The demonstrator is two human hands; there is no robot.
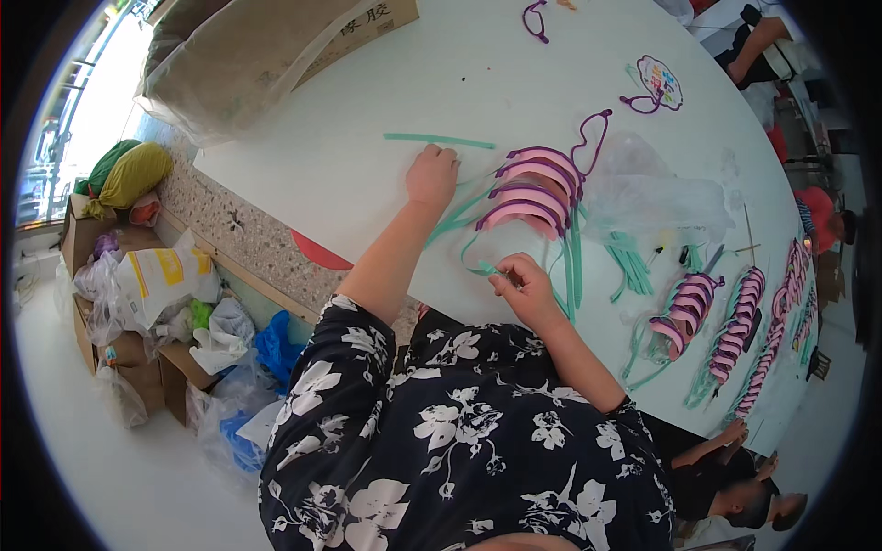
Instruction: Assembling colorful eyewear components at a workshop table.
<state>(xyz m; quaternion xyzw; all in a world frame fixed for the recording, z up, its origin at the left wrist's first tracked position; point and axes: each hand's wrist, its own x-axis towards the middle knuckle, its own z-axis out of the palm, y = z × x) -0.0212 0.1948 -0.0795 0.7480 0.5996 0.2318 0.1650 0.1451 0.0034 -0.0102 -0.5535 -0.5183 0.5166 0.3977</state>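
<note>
My left hand rests on the white table with its fingers curled down and together, right beside a loose flat green strap. Its fingertips are hidden, so I cannot tell what they pinch, if anything. Near the table's front edge my right hand pinches the end of another green strap, which loops up toward a stack of curved pink pieces with purple rims. The stack lies between and beyond my hands. More green straps trail from both its sides, some hanging toward the table's front edge.
Clear plastic bags and a bundle of green straps lie right of the stack. Several more rows of pink-purple pieces stand further right. A bagged carton is at the far left; people sit along the right side.
</note>
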